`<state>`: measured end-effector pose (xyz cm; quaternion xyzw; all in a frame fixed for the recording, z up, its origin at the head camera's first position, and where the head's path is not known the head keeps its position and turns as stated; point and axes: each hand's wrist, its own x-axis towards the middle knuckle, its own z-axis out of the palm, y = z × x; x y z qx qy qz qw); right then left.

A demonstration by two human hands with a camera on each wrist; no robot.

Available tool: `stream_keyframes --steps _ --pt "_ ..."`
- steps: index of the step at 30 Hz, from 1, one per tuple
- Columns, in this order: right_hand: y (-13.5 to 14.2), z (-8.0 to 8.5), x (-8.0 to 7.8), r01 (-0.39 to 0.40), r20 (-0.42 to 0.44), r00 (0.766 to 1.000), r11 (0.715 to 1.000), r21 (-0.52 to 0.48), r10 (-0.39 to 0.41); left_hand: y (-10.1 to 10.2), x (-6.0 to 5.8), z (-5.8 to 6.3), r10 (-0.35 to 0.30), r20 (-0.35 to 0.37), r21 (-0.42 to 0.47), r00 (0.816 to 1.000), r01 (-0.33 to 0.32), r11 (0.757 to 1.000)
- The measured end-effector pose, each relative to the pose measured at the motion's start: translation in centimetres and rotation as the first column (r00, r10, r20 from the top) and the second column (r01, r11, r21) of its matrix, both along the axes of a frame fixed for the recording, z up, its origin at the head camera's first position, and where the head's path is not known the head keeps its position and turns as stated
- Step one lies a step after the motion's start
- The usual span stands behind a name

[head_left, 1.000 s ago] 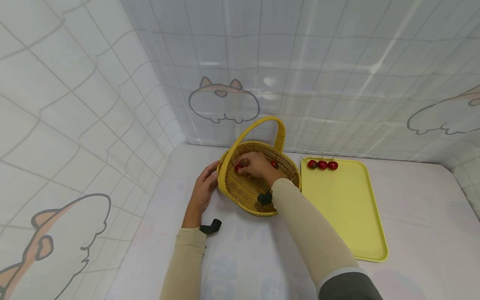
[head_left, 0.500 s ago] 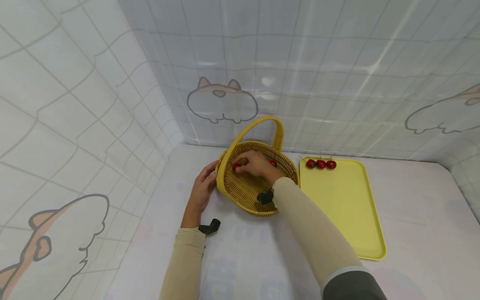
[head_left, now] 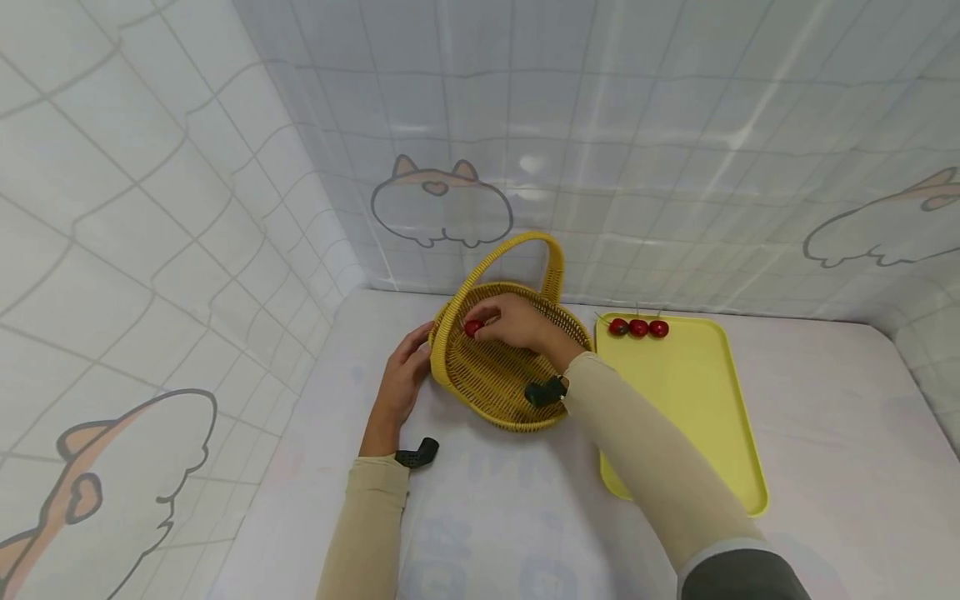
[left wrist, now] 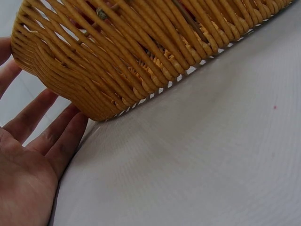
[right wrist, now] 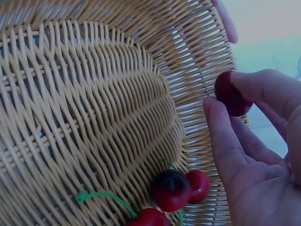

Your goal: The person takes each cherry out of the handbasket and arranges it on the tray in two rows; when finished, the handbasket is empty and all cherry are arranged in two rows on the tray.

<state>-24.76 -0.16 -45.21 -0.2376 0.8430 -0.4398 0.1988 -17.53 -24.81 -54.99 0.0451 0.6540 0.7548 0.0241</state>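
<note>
A yellow wicker basket [head_left: 510, 400] with an arched handle stands on the table. Inside it, near the left end, my right hand [head_left: 513, 321] pinches a dark red cherry [right wrist: 233, 94] between thumb and fingers. That cherry appears raised off the woven bottom. Lower in the right wrist view lie a dark cherry [right wrist: 170, 190], a smaller-looking red cherry [right wrist: 198, 186] and a green-stemmed cherry [right wrist: 149, 218], all in the basket. My left hand [head_left: 401, 383] touches the basket's left end from outside, its extended fingers against the wicker in the left wrist view.
Right of the basket lies a yellow tray [head_left: 682, 400], partly under my right forearm. Along its back left edge sit a row of cherries [head_left: 638, 327] with stems. White tile-patterned sheeting [head_left: 637, 167] rises behind and at the left.
The right hand has risen slightly with the pinched cherry, and its wrist has shifted right. A cherry seen beside that wrist is now hidden in the head view. The left hand stays at the basket.
</note>
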Motion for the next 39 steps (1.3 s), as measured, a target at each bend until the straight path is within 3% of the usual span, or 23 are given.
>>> stream_keyframes --steps 10,17,23,31,39 --pt "1.7 1.6 1.2 -0.002 -0.03 1.0 0.999 -0.042 0.001 0.0 0.2 0.0 0.005 -0.011 0.002 1.0 -0.005 1.0" --pt "3.1 3.2 2.3 0.047 0.005 0.999 0.998 -0.043 -0.047 0.0 0.2 0.1 0.0 -0.011 0.01 1.0 0.0 1.0" --pt "4.8 4.4 3.1 0.075 0.06 0.996 0.991 -0.112 -0.069 0.0 0.1 0.0 -0.002 0.0 0.013 1.0 0.002 1.0" --pt "7.0 4.4 3.2 0.099 0.098 0.992 0.977 -0.189 -0.081 -0.2 0.0 -0.1 0.004 -0.001 0.009 1.0 -0.004 1.0" --pt "9.4 4.9 4.2 0.117 0.088 0.991 0.968 -0.221 -0.1 -0.2 0.0 -0.1 0.001 0.0 0.014 1.0 -0.001 1.0"
